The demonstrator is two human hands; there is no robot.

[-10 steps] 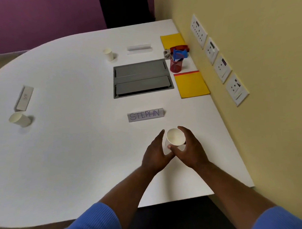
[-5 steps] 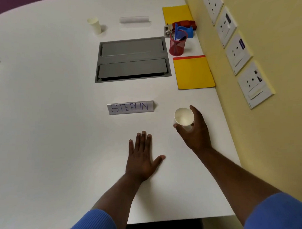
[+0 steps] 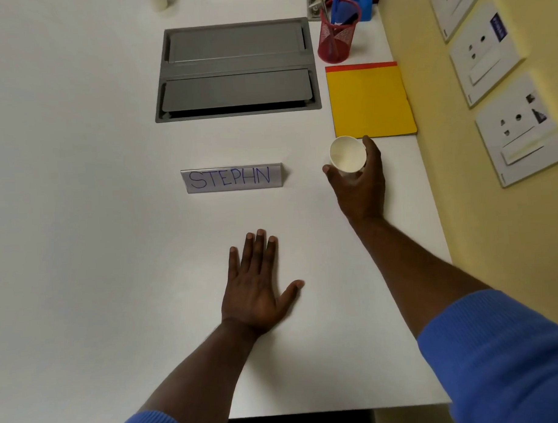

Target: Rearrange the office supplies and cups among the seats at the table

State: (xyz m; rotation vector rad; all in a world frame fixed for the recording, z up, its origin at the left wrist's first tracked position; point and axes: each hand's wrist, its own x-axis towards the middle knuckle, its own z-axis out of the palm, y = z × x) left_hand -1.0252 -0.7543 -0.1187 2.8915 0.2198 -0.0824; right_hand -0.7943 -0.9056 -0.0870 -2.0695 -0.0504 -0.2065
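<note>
I see the right hand (image 3: 359,186) curled around a paper cup (image 3: 347,154), right of the STEPHN name card (image 3: 232,178) and just near the yellow folder (image 3: 372,103). The left hand (image 3: 255,288) lies flat, fingers spread, on the table (image 3: 82,218).
</note>
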